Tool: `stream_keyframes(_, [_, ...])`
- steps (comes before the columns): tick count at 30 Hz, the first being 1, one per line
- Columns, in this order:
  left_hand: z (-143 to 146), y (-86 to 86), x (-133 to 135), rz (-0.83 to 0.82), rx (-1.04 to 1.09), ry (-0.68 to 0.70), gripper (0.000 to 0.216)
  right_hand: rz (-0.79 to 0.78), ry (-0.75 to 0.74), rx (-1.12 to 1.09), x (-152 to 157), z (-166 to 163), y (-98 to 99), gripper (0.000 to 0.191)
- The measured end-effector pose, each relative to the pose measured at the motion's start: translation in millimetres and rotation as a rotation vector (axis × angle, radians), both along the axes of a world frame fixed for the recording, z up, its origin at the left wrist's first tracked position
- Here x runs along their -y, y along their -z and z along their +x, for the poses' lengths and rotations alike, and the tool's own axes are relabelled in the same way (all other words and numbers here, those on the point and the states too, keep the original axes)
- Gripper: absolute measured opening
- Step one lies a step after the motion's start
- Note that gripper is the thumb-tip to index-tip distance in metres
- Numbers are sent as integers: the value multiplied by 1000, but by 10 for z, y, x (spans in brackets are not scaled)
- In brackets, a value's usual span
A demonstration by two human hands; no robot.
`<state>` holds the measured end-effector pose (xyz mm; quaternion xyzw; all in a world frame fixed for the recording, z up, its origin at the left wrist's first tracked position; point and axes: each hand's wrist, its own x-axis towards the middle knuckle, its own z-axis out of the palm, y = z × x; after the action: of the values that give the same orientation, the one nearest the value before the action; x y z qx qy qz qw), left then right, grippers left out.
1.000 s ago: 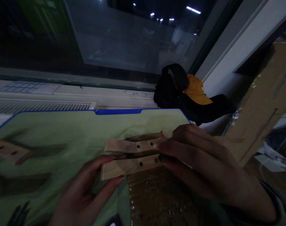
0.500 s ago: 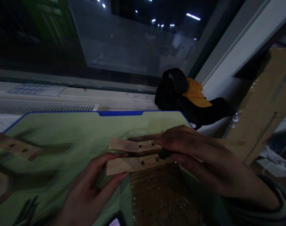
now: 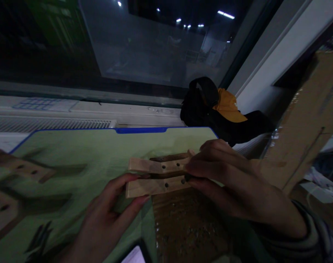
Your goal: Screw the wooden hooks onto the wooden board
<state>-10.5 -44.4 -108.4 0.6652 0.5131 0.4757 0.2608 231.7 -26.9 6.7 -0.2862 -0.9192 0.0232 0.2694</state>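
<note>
Above the green worktop (image 3: 95,153), in the head view, two pale wooden slats with drilled holes were held just off its right part; the upper slat (image 3: 161,166) lay close over the lower slat (image 3: 152,187), nearly parallel; the left hand (image 3: 106,219) had its fingers closed on the lower slat's left end, thumb on top and forefinger beneath; the right hand (image 3: 237,186) had its fingers closed at the slats' right ends, pinching a small dark part (image 3: 187,178) too dim to identify. Beyond the worktop's far right corner a black bag (image 3: 199,109) sat on the sill, an orange cap (image 3: 229,106) on top of it; what was inside could not be seen. Below the slats lay a speckled brown board (image 3: 188,226); more wooden pieces (image 3: 21,166) at the left were blurred; a phone (image 3: 133,255) was cut off by the bottom edge; faint marks on the sill (image 3: 159,109) were too blurred to read.
</note>
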Motion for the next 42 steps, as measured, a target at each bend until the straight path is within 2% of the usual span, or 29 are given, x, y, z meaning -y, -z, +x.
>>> stream_keyframes(10, [10, 90, -82, 59, 33, 72, 33, 57, -23, -14, -45, -22, 47, 28])
stream_keyframes(13, [-2, 77, -93, 65, -5, 65, 35, 30, -26, -52, -69, 1, 42, 34])
stream_keyframes(17, [3, 23, -75, 34, -26, 72, 36, -2, -52, -54, -84, 48, 5, 28])
stream_keyframes(22, [36, -18, -48, 8, -24, 34, 37, -47, -47, -14, -47, 106, -108, 31])
stream_keyframes(34, [48, -67, -15, -27, 34, 93, 39, 34, 115, 116, 112, 15, -216, 21])
stream_keyframes(42, [31, -57, -11, -45, 4, 89, 37, 48, 235, 79, 157, -3, -186, 21])
